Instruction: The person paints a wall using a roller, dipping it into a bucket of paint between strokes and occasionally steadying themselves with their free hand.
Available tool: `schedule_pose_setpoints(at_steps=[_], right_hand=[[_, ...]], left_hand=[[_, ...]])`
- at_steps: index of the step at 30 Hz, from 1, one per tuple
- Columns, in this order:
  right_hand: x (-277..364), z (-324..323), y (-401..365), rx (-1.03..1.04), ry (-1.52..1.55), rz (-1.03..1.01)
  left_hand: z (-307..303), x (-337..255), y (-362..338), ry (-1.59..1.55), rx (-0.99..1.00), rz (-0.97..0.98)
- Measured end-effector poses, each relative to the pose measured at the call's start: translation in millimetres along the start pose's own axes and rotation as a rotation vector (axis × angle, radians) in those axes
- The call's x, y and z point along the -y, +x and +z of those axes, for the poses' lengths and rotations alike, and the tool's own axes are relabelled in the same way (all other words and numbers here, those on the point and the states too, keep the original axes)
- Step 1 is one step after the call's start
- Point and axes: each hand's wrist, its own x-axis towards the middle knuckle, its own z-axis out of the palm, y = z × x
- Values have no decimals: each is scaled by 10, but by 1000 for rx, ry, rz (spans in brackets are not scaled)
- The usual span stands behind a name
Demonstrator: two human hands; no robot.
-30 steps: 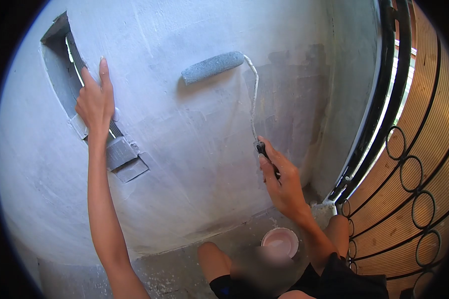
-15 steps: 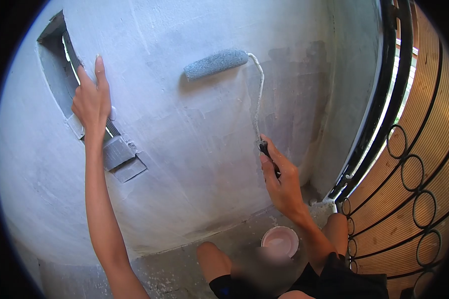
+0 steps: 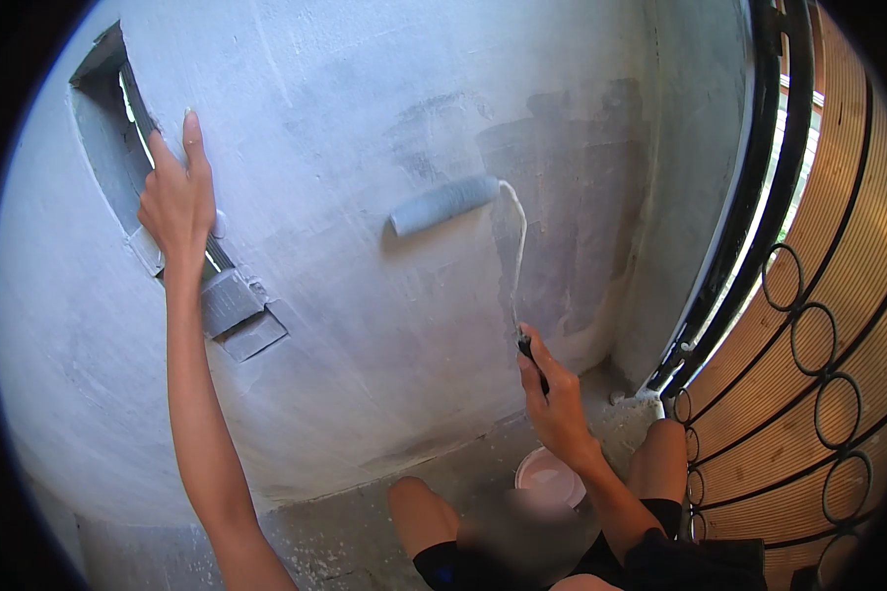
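Note:
My right hand (image 3: 559, 406) is closed around the black handle of a paint roller (image 3: 445, 205). The roller's pale blue-grey sleeve lies against the wall (image 3: 345, 325), tilted slightly up to the right, and a bent white wire frame joins it to the handle. On the left, my left hand (image 3: 177, 209) grips the edge of a tall narrow wall opening (image 3: 108, 113). Its thumb side rests on the wall face, while some fingers reach into the opening and are hidden. Patches of darker grey show on the wall to the roller's right.
A bucket (image 3: 550, 480) holding pale paint stands on the floor between my knees, partly behind my right forearm. A grey block (image 3: 254, 335) sticks out below the opening. Close on the right is a metal gate (image 3: 838, 325) with black bars, rings and ribbed brown panels.
The paint roller has moved down the wall and slightly right, and my right hand has come down with it. My left hand keeps its grip on the opening's edge.

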Motion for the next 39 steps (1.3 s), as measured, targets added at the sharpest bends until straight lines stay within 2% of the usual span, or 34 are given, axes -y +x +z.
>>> schedule_pose_setpoints(at_steps=[6,16,19,21,24,30,33,37,39], right_hand=[[-259,117,-234,-73,-1,-78],[335,-20,401,-87,24,-97],[439,-71,564,-48,89,-53],[443,-129,610,32,105,74],[254,-183,573,7,24,-44],[-317,-57,147,-35,-8,-70],[-528,74,-184,-33,17,1],[-836,233,-622,-53,3,-21],[-867,217,-736,13,16,103]], left_hand=[[-20,-12,-1,-9,8,-4],[5,9,7,3,-19,21],[7,9,1,2,-22,22],[5,6,0,1,-24,22],[-2,11,4,1,-23,21],[26,17,-3,-8,-18,17],[28,20,2,-9,-28,20],[1,0,-4,-7,-2,4],[-5,-2,-1,-3,0,2]])
